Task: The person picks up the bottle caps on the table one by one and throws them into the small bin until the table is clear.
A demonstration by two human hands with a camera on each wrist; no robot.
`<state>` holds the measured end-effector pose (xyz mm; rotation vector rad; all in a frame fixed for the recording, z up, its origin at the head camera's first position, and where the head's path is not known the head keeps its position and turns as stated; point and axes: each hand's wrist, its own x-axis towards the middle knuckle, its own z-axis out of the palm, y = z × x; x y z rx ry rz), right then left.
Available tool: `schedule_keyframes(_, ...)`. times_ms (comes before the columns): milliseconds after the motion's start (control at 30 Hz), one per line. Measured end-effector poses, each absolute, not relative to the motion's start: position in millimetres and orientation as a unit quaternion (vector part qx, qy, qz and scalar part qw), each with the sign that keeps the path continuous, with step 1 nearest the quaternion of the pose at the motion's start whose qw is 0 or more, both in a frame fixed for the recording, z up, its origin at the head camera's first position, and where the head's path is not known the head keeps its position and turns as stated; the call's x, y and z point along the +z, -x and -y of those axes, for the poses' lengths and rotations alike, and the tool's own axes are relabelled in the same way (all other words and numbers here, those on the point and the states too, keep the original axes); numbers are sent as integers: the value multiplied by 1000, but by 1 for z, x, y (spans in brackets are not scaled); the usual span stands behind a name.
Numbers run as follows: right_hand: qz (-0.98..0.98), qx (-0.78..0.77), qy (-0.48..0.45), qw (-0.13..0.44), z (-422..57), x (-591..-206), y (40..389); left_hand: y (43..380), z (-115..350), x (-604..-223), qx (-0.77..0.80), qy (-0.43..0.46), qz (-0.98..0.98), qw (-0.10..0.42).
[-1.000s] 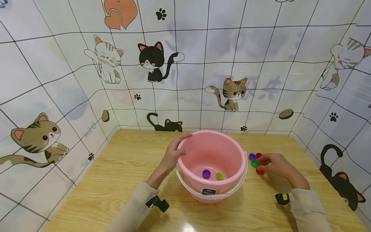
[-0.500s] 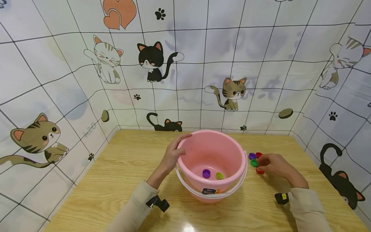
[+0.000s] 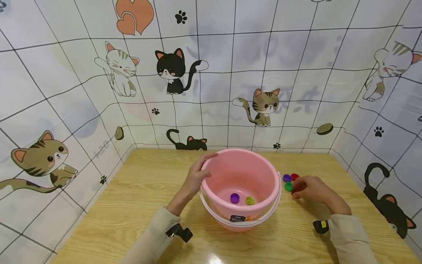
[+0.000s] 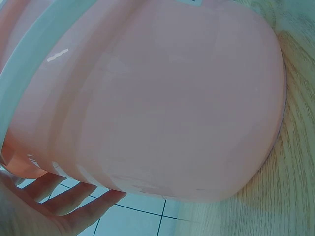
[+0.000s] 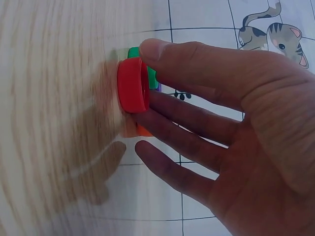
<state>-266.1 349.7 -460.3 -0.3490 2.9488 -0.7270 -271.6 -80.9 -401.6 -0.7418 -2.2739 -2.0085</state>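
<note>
A pink bucket with a white handle stands on the table. My left hand grips its left rim, thumb inside and fingers along the outer wall. A purple cap and a yellow-green cap lie inside on its floor. Right of the bucket, my right hand is at a small red plastic cap, thumb tip by one edge and fingertips by the other. The cap rests on the table. Beside it are a green cap, a purple cap and another red cap.
An orange cap shows partly behind the fingers in the right wrist view. The wooden table meets cat-patterned wall sheets at its back and sides.
My right hand has come slightly down toward me, so its fingers now cover more of the near red cap. My left hand and the bucket have stayed in place.
</note>
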Motion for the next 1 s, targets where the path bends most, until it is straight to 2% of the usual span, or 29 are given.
schedule_keyframes(767, -960, -250, 111, 65, -355, -464, 264, 270, 80, -401, -640, 240, 730, 16)
schedule_keyframes(1000, -959, -248, 128, 52, -355, -465, 265, 271, 81, -401, -644, 238, 727, 5)
